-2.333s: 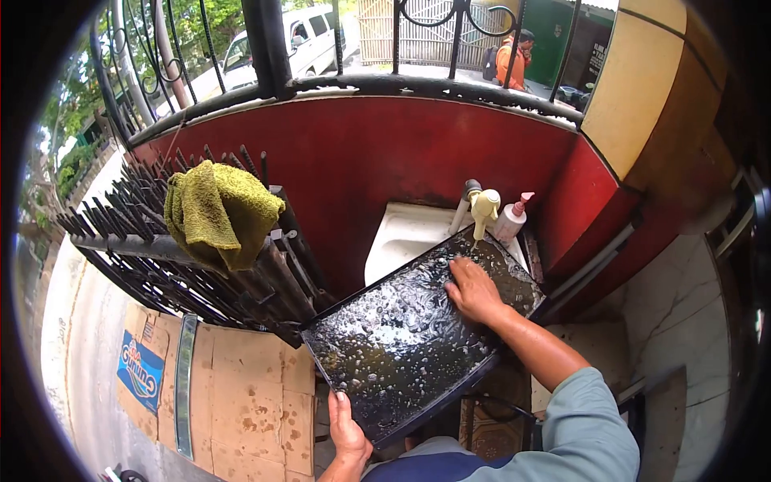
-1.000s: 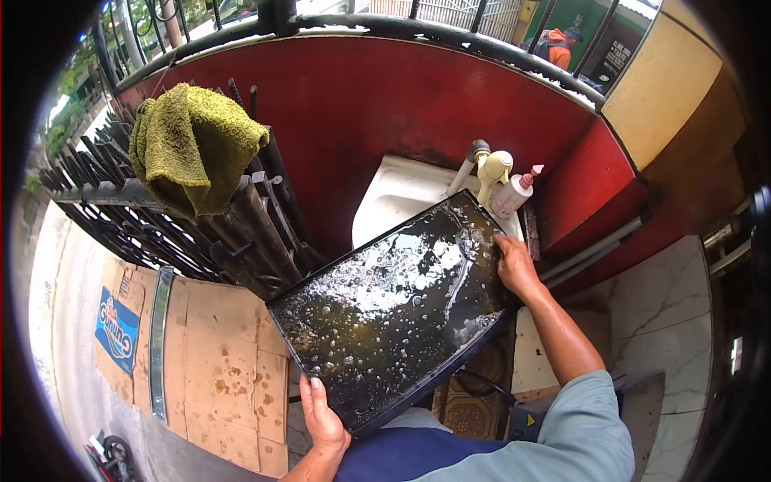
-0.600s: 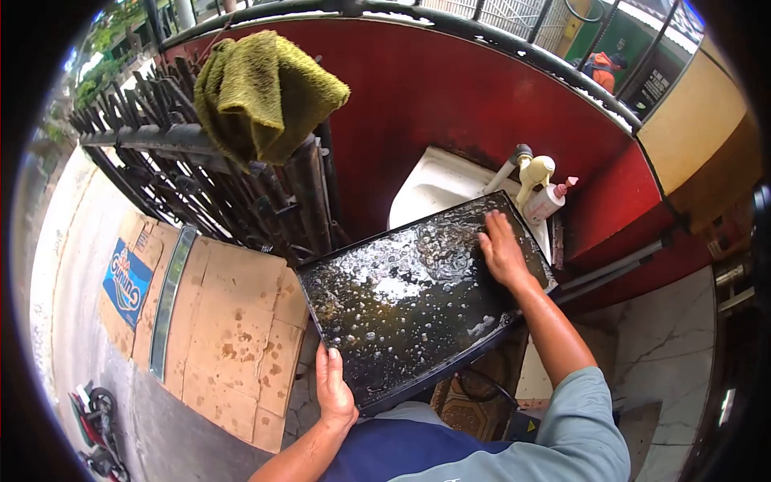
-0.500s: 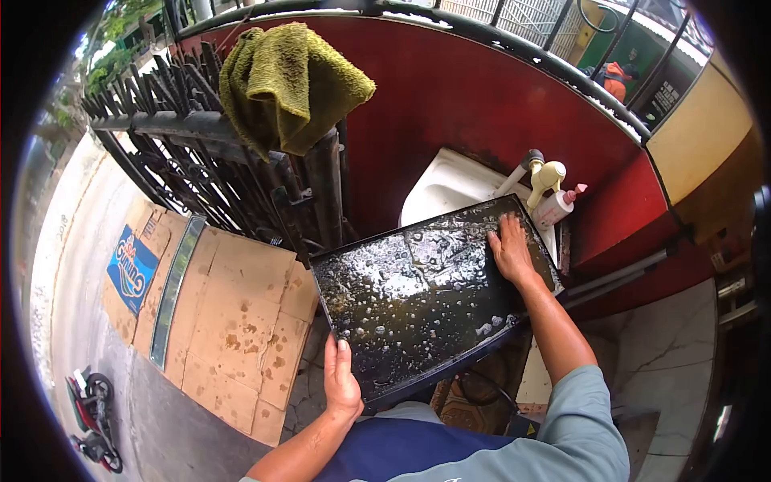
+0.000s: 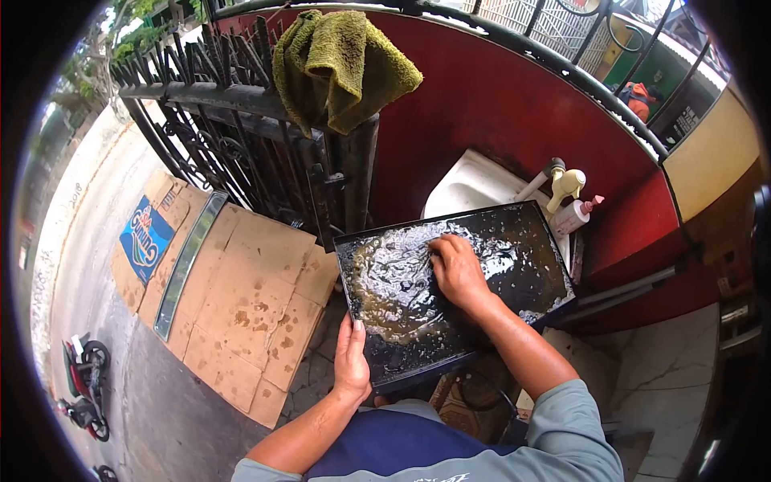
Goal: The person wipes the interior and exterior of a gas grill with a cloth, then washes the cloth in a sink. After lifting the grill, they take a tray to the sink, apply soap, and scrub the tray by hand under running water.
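Observation:
A shallow black rectangular tray is tilted in front of me, wet and streaked with foamy, brownish water. My left hand is closed on its lower left edge, the thumb along the rim. My right hand rests on the middle of the wet surface, fingers bent and fingertips touching it; nothing shows in it, though the palm side is hidden. Just beyond the tray's far edge is a white corner sink. Above that sink is a cream-coloured tap, with a pinkish pump bottle beside it.
A green cloth hangs over the black metal gate at the upper left. Flattened cardboard with water spots lies to the left. Behind the sink stands a red wall. On the road is a motorcycle.
My right hand has moved left from the tray's right side to its middle, its flat fingers now bent. The foam there is smeared. My left hand keeps its hold.

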Action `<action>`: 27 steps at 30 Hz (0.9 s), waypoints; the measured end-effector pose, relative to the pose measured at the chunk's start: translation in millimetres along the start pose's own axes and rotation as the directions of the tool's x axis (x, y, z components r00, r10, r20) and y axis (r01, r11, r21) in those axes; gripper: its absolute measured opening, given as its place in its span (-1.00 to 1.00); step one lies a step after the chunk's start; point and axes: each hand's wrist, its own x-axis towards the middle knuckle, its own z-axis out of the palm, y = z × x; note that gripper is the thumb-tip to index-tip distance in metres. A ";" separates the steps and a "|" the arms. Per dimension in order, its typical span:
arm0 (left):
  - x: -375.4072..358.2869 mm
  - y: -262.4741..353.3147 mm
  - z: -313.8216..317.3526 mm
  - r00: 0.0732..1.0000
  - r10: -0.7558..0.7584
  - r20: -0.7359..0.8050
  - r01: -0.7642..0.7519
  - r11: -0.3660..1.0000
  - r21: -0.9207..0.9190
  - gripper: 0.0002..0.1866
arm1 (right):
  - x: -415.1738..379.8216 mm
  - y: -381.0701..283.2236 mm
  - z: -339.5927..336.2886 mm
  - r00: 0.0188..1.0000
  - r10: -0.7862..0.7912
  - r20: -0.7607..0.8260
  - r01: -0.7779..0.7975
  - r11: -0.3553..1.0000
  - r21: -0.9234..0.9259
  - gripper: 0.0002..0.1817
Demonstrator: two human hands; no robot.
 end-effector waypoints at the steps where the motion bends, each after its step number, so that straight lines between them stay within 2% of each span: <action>1: -0.1 -0.2 -0.5 1.000 -0.003 0.002 0.003 1.000 0.014 -0.48 | 8.3 3.3 5.9 0.999 0.008 -0.051 -0.010 0.999 -0.040 -0.85; 4: 2.0 2.5 2.6 1.000 0.008 -0.004 -0.008 0.998 0.060 -0.48 | 13.2 -24.8 30.2 0.995 -0.091 0.043 0.090 0.996 0.017 -0.83; 5: 1.9 2.5 2.7 1.000 -0.016 -0.001 0.016 1.000 0.023 -0.49 | 11.5 -37.9 32.9 0.976 -0.210 0.052 0.204 0.974 0.103 -0.83; 6: 1.4 2.9 2.0 0.999 -0.039 0.003 0.039 0.999 -0.014 -0.49 | 14.0 -42.4 33.0 0.959 -0.251 0.133 0.234 0.964 0.128 -0.86; 10: 4.9 0.2 1.6 0.999 -0.046 0.019 0.047 0.997 -0.065 -0.45 | 41.7 -40.2 41.2 0.979 -0.194 0.058 0.192 0.981 0.031 -0.94; 12: 6.1 1.3 1.5 0.998 -0.053 0.027 0.055 0.996 -0.070 -0.42 | 40.9 -59.3 50.6 0.960 -0.269 0.072 0.258 0.957 0.129 -0.97; 13: 6.3 1.2 1.1 0.999 -0.036 0.027 0.037 0.998 -0.050 -0.42 | 34.3 -70.6 48.6 0.934 -0.332 0.128 0.309 0.936 0.170 -0.98; 14: 6.5 1.2 0.4 0.999 -0.017 0.028 0.018 0.999 -0.033 -0.42 | 33.7 -72.2 49.2 0.925 -0.328 0.190 0.294 0.937 0.188 -0.97; 17: 5.5 3.5 2.2 0.999 -0.035 0.032 0.037 0.997 -0.072 -0.42 | 54.4 -55.9 59.8 0.975 -0.211 0.076 0.200 0.971 0.134 -0.96; 19: 6.8 2.2 2.3 0.998 -0.045 0.044 0.049 0.995 -0.085 -0.42 | 44.6 -75.9 58.8 0.958 -0.260 0.123 0.238 0.956 0.169 -0.96; 21: 7.0 -2.9 -2.5 1.000 -0.020 -0.011 0.020 1.000 0.011 -0.43 | 30.6 -91.5 55.2 0.901 -0.361 0.239 0.299 0.918 0.262 -0.95; 22: 7.7 -4.2 -4.1 1.000 -0.020 -0.016 0.021 1.000 0.010 -0.43 | 33.4 -89.4 55.9 0.900 -0.363 0.242 0.299 0.917 0.264 -0.95; 24: 8.7 -4.7 -4.1 1.000 0.004 0.027 -0.004 1.000 0.000 -0.44 | 45.4 -77.8 57.2 0.954 -0.241 0.179 0.204 0.957 0.206 -0.91; 25: 7.7 0.1 -0.4 0.999 -0.006 0.048 0.007 1.000 -0.018 -0.43 | 52.9 -73.2 59.8 0.963 -0.245 0.110 0.225 0.961 0.162 -0.90; 27: 10.3 -3.9 -0.5 1.000 -0.011 0.020 0.012 1.000 -0.021 -0.43 | 44.6 -77.8 61.4 0.947 -0.283 0.150 0.248 0.945 0.214 -0.89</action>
